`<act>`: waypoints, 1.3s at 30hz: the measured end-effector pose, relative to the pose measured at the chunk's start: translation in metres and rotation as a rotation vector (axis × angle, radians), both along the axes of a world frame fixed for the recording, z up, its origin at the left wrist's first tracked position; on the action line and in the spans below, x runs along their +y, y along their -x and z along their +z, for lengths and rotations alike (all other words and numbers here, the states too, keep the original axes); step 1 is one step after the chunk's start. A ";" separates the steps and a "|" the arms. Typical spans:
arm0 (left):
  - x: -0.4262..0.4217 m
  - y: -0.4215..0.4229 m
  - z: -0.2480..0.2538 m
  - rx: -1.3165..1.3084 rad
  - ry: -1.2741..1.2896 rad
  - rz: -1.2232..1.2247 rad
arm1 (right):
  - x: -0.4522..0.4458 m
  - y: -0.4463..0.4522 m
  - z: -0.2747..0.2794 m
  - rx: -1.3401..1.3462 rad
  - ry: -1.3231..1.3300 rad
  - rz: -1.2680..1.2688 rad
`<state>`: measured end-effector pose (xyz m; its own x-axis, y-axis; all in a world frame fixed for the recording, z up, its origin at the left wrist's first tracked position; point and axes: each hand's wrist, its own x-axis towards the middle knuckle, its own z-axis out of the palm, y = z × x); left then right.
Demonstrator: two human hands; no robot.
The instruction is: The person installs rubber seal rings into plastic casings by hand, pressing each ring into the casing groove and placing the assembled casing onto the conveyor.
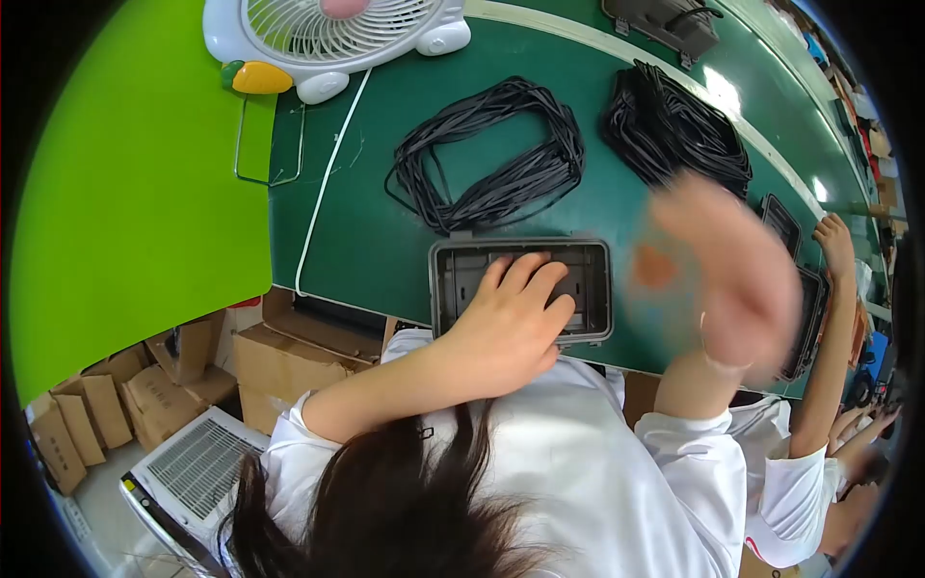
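A dark grey plastic box [521, 338] lies open-side up at the table's near edge, right in front of me. My left hand [511, 318] reaches over its near wall, with fingers bent and apart inside the box. Nothing is seen held in it. To the right of the box, my right hand [737, 275] is raised and smeared by motion. An orange-brown blurred patch [655, 266] shows beside its fingers; whether it is held cannot be made out. Beyond the box lies a loose coil of black cable [559, 144].
A second black cable bundle [674, 125] lies farther right, near a grey box [665, 24]. A white fan [332, 72] stands on the green table [371, 241] at the back left. More dark boxes [809, 318] and a co-worker's arm [829, 337] are at right; cardboard boxes [279, 376] sit below left.
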<state>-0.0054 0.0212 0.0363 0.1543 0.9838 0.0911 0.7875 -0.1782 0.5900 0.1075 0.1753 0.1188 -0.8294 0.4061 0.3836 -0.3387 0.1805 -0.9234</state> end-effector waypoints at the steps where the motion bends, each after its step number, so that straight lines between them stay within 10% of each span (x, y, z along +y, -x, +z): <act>1: 0.000 -0.002 0.001 -0.013 0.010 0.015 | 0.027 0.013 -0.002 -0.259 -0.159 -0.031; 3: 0.002 -0.002 0.002 -0.011 0.038 0.013 | 0.049 0.049 -0.049 -0.448 -0.435 -0.491; 7: 0.006 0.016 0.019 -0.291 0.059 -0.115 | 0.079 0.087 -0.088 -0.462 -0.827 -0.555; 13: 0.024 0.094 -0.005 0.197 -0.121 0.761 | 0.081 0.105 -0.113 -0.575 -1.037 -0.395; 20: 0.056 0.128 -0.022 0.177 0.232 0.775 | 0.086 0.115 -0.126 -0.640 -1.017 -0.462; 39: 0.054 0.162 -0.008 0.144 0.104 0.736 | 0.095 0.112 -0.096 -0.475 -0.961 -0.376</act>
